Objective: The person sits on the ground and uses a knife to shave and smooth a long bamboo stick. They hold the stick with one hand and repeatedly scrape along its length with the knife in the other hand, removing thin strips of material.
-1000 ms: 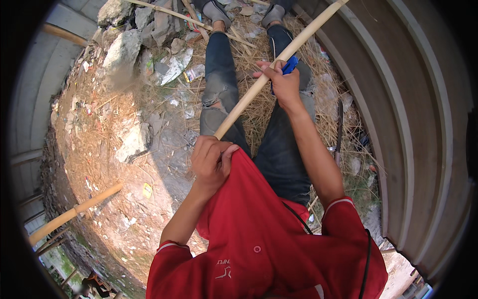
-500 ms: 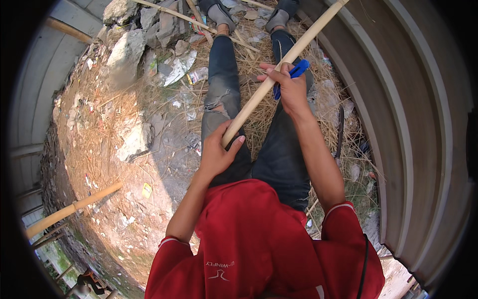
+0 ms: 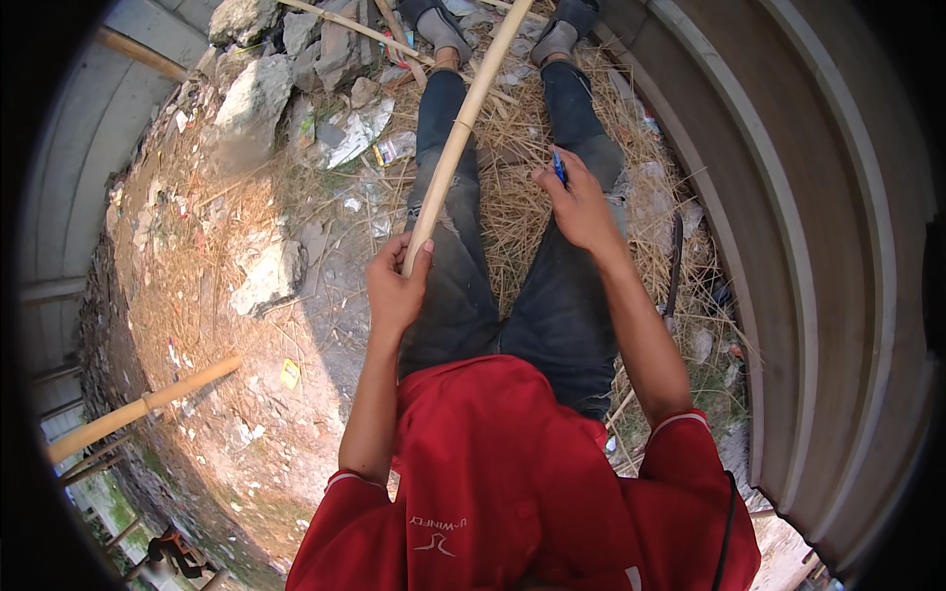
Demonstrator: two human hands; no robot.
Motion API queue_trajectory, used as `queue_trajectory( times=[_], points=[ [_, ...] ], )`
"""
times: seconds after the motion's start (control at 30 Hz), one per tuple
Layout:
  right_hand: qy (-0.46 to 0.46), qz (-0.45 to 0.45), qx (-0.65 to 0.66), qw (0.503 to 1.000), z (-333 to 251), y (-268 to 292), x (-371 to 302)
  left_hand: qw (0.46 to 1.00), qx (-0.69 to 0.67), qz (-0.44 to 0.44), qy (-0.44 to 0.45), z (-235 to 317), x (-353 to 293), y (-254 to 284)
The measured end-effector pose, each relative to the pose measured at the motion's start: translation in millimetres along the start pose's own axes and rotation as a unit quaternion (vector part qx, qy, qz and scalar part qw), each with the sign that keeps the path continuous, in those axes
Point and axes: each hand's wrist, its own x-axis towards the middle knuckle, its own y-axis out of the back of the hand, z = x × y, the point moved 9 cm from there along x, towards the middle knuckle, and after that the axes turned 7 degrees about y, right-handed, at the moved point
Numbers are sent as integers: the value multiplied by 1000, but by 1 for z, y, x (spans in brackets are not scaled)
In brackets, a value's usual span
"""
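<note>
Above the straw-covered ground (image 3: 512, 212), the left hand (image 3: 396, 286) is clamped around the bamboo pole (image 3: 463, 123). The right hand (image 3: 581, 209) pinches a blue pen (image 3: 559, 167), clear of the pole.

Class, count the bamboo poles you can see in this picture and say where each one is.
3: one pole held in the left hand; one lying lower left; a thin one on rubble. Others may be hidden.

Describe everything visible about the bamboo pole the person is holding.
The bamboo pole is long, thin, pale yellow-tan, with a darker node ring partway up. It slants from the left hand, whose grip closes round its lower end, up past the legs and out of the top edge. The right hand, holding a blue pen, is off it.
</note>
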Motion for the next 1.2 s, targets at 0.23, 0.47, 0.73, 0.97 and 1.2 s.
queue_trajectory(
  times=[0.23,0.47,0.73,0.97,1.2],
  points=[
    [-131,-68,85,985,-22,-15,4,999,-49,-10,12,12,-3,-1],
    [-48,2,145,988,-37,-24,29,995,-76,-65,22,12,-10,-16],
    [-146,-226,192,944,-42,-49,-5,992,-98,-70,34,15,-7,-17],
    [-72,-289,194,935,-68,-63,-39,994,-91,-53,19,17,-2,-15],
    [-22,-297,62,953,-76,-71,-44,994,-92,-57,19,17,1,-17]
  ],
)
